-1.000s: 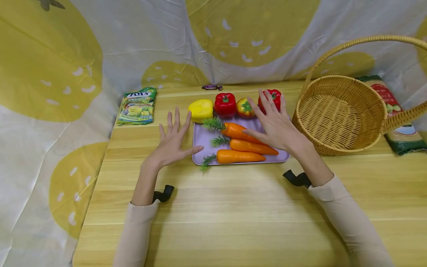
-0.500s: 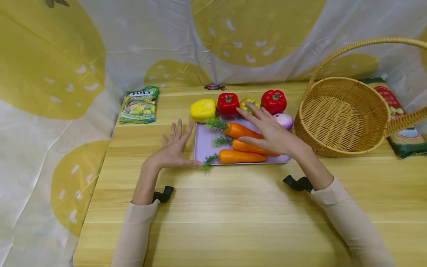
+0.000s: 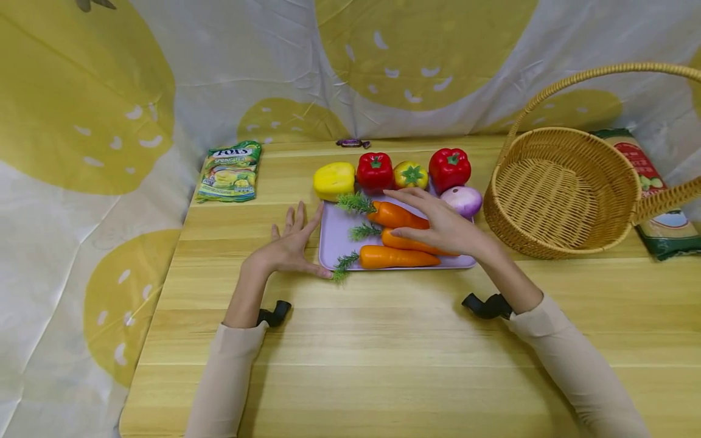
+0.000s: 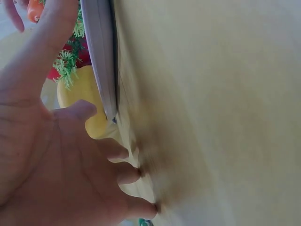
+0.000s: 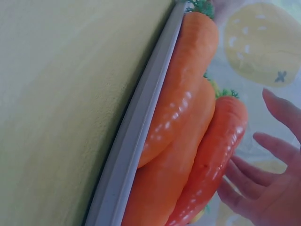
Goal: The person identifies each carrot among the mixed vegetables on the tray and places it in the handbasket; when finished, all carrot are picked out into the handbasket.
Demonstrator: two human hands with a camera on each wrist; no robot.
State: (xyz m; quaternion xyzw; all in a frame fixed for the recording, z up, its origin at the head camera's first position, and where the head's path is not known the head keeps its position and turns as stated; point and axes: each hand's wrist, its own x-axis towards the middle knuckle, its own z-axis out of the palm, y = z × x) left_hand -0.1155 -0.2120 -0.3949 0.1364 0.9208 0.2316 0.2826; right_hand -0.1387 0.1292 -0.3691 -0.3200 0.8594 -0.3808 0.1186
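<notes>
On the lilac tray [image 3: 333, 231] lie three orange carrots [image 3: 398, 257] with green tops at the left. My left hand [image 3: 287, 248] is at the tray's left edge, fingers spread, thumb at the near corner by a carrot top. In the left wrist view, several fingertips [image 4: 143, 209] of it meet the table beside the tray. My right hand [image 3: 443, 224] hovers over the right part of the carrots, fingers loosely bent, holding nothing. Its fingertips come close to the far carrot [image 5: 216, 150] in the right wrist view.
Along the tray's back stand a yellow pepper [image 3: 334, 181], two red peppers [image 3: 450, 169], a small yellow-red fruit [image 3: 411, 175] and a round purple-white vegetable [image 3: 462, 201]. A wicker basket [image 3: 553, 240] is at right, a bag [image 3: 638, 161] behind it. A green packet [image 3: 230, 173] lies left.
My right hand has come back from the rear red pepper and lowered over the carrots, uncovering the purple-white vegetable. The left hand has lowered to the tray's left edge.
</notes>
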